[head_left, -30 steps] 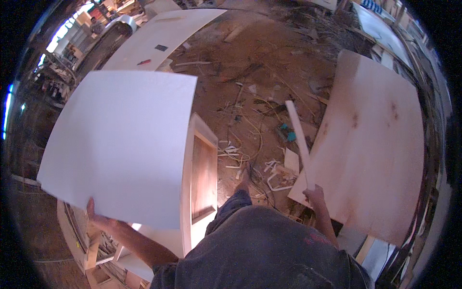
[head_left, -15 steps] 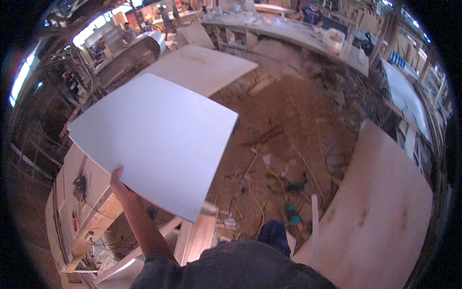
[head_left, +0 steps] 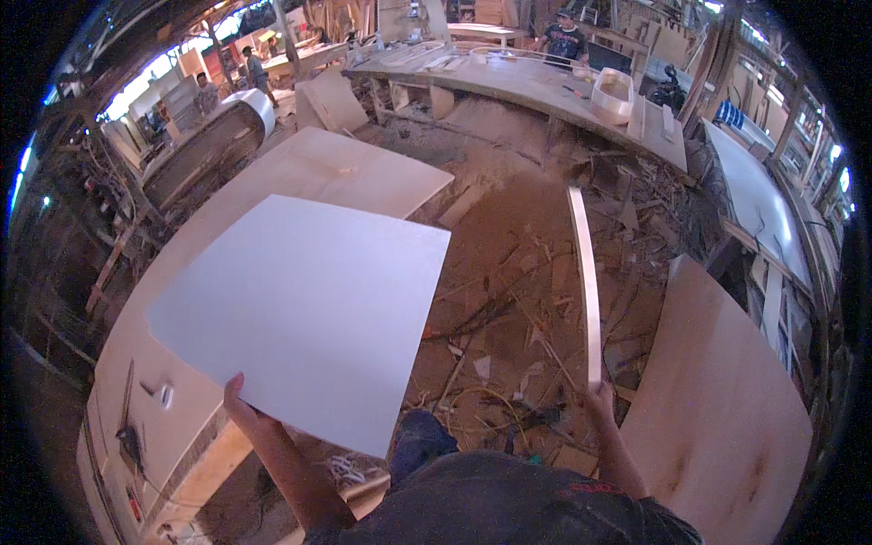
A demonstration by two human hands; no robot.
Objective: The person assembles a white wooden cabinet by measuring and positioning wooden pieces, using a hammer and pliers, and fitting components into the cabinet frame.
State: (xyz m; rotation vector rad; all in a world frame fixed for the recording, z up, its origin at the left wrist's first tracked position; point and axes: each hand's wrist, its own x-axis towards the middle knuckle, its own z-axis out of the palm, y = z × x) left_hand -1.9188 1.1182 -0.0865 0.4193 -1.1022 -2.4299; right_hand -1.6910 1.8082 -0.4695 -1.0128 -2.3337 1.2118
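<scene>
A broad pale worktop (head_left: 345, 177) spreads along the left; 1 brown-stained board (head_left: 727, 409) is at the right. Between them, a white panel (head_left: 309, 309) overlaps the worktop from this view, its near edge gripped by the left hand (head_left: 247, 406), thumb on top. 1 slim wooden strip (head_left: 586, 282) extends from the right hand (head_left: 598, 402), closed around its near end.

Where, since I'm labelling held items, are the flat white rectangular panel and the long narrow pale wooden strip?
Flat white rectangular panel (head_left: 313, 311), head view: middle of its broad face.
Long narrow pale wooden strip (head_left: 588, 283), head view: midway along its length.
</scene>
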